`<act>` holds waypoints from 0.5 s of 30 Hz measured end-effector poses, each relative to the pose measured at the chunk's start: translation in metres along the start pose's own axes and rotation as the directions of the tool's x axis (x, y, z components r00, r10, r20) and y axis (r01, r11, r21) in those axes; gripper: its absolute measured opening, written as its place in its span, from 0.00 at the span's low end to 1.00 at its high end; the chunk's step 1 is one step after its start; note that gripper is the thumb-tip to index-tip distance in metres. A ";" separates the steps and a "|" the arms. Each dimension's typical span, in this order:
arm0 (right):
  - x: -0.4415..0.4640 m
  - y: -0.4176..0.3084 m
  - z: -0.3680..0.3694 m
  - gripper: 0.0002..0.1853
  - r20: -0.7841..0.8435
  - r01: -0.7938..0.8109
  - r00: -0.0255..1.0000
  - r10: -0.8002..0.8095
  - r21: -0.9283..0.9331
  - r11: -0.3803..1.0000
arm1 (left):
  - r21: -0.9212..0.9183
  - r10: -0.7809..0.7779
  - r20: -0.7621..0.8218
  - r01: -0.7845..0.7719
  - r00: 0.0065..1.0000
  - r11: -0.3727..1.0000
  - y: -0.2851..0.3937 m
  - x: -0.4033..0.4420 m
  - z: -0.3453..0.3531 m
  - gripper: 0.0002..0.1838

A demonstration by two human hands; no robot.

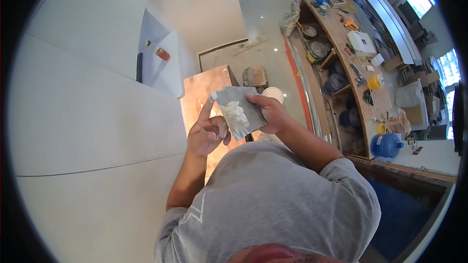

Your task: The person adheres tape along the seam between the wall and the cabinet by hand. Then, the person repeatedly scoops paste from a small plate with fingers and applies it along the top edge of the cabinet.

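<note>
My right hand (274,112) grips the right edge of a flat grey sheet (253,109), its thumb lying on top. A lump of white putty-like paste (235,116) is spread on the left half of the sheet. My left hand (208,131) is just left of the sheet, with its index finger stretched up and a white smear on the fingertip. The other left fingers are bent but apart, and I see nothing held in them. Below the hands is a brightly lit brown board surface (207,82).
A white wall panel (87,126) rises close on my left, with a niche (168,73) holding an orange-brown item (163,54). A white round lid or bucket (273,94) is on the floor. To the right, a wooden workbench (336,24) carries tools and a blue water jug (386,145).
</note>
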State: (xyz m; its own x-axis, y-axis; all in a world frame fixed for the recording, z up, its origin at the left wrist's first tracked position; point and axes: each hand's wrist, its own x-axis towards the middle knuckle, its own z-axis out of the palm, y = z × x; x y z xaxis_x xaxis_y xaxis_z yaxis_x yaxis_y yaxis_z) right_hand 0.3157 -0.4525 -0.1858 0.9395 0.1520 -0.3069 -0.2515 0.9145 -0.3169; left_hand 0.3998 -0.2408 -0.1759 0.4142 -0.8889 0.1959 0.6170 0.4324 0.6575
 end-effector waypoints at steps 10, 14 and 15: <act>-0.018 0.007 0.001 0.16 -0.101 0.147 0.984 -0.147 -0.010 0.989 | 0.315 0.028 -0.197 0.036 0.980 0.948 -0.008 0.004 0.030 0.55; -0.038 0.001 0.002 0.15 -0.157 0.184 0.970 -0.183 -0.009 0.983 | 0.272 -0.035 -0.090 0.058 0.995 0.961 -0.006 0.013 0.024 0.54; -0.039 0.002 -0.003 0.15 -0.169 0.198 0.966 -0.197 -0.010 0.980 | 0.259 -0.058 -0.105 0.084 0.993 0.962 -0.006 0.016 0.025 0.53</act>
State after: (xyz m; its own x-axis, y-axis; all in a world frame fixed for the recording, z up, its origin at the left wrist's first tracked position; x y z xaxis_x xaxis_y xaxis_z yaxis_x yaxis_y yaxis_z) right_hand 0.2778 -0.4575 -0.1774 0.9177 -0.0969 -0.3854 -0.0624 0.9227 -0.3805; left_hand 0.3858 -0.2615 -0.1590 0.4459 -0.8915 0.0799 0.4549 0.3026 0.8376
